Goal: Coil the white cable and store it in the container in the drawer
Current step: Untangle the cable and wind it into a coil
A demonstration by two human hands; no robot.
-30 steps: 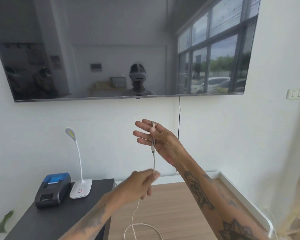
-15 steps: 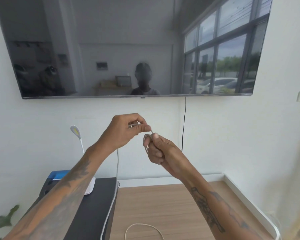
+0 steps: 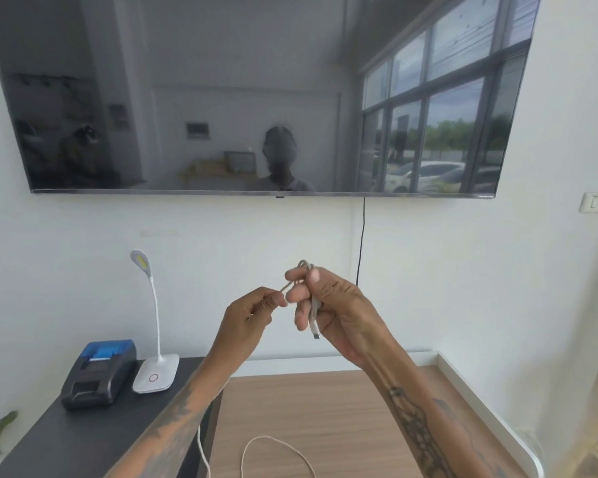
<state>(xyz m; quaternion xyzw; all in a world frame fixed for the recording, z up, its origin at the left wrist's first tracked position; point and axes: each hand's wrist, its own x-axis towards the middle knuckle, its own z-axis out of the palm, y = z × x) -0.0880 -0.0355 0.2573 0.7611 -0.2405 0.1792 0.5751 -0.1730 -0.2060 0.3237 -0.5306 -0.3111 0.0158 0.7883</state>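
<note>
Head view, thin white cable (image 3: 312, 307) looped in right hand (image 3: 335, 305) fingers, left hand (image 3: 252, 315) pinching its strand

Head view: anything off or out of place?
Mostly fine. Only oddity: the white cable is partly wound on the right hand, fed by the left hand, with slack trailing onto the wooden floor. No damage visible.

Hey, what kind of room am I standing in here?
Probably a small office or shop room: a large wall-mounted screen, a black cabinet holding what looks like a receipt printer and a white desk lamp, and a wood-look floor.
</note>
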